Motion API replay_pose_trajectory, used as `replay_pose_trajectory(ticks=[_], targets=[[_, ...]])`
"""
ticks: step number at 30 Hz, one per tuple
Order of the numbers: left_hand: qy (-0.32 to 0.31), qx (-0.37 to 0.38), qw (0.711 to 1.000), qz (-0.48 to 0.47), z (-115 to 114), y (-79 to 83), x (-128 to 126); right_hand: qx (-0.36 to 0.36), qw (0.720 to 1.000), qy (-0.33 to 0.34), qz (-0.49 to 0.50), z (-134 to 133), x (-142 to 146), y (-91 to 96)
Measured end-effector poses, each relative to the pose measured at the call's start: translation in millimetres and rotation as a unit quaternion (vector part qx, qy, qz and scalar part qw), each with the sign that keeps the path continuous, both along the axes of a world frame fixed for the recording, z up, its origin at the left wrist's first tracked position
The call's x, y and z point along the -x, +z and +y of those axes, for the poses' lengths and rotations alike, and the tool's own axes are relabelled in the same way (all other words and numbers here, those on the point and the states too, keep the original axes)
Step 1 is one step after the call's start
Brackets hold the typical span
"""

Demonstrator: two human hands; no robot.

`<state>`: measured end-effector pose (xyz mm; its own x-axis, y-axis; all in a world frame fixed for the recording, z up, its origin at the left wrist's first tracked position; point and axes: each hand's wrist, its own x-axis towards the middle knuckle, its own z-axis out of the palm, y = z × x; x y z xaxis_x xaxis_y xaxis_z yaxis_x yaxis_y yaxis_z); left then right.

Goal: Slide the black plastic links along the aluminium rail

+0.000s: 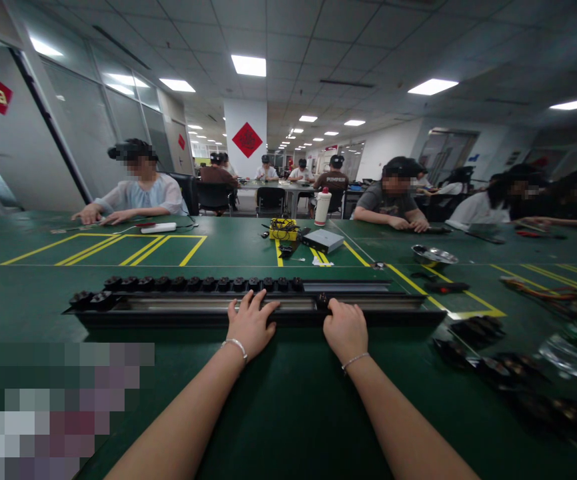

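Black rail (pixel 168 322), lying crosswise on the green table (pixel 168 380), and this one looks only part-filled! Two sockets (pixel 101 300) sit at its left end, a single socket (pixel 322 300) waits right of its middle, and the long stretches of channel between and beyond look bare. Just behind it, the far rail (pixel 348 287) seems well ahead: a neat row of sockets (pixel 210 285) runs over its left and middle, with a bare strip toward the right. More dark parts, probably spares, lie in a loose heap (pixel 511 367) off the black rail's right end, so by the look of it plenty is left.

To the hands, well apart, both forearms reaching forward to the black rail! The left hand (pixel 249 328) is palm down near its middle, fingers fanned over the channel, clamped on nothing. The right hand (pixel 347 327), farther along, curls its fingers up against the single socket; pinching or merely pushing, I can't tell.
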<state>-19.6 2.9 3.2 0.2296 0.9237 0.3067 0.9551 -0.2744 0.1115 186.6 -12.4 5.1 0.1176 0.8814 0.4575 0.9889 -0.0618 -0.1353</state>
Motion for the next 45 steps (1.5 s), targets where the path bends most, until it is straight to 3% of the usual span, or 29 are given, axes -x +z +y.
replay_pose_trajectory(ticks=[45], targets=[[-0.005,-0.021,1.0,0.007,2.4,-4.8,2.0,-0.013,1.0,-0.014,0.017,1.9,-6.2,-2.0]])
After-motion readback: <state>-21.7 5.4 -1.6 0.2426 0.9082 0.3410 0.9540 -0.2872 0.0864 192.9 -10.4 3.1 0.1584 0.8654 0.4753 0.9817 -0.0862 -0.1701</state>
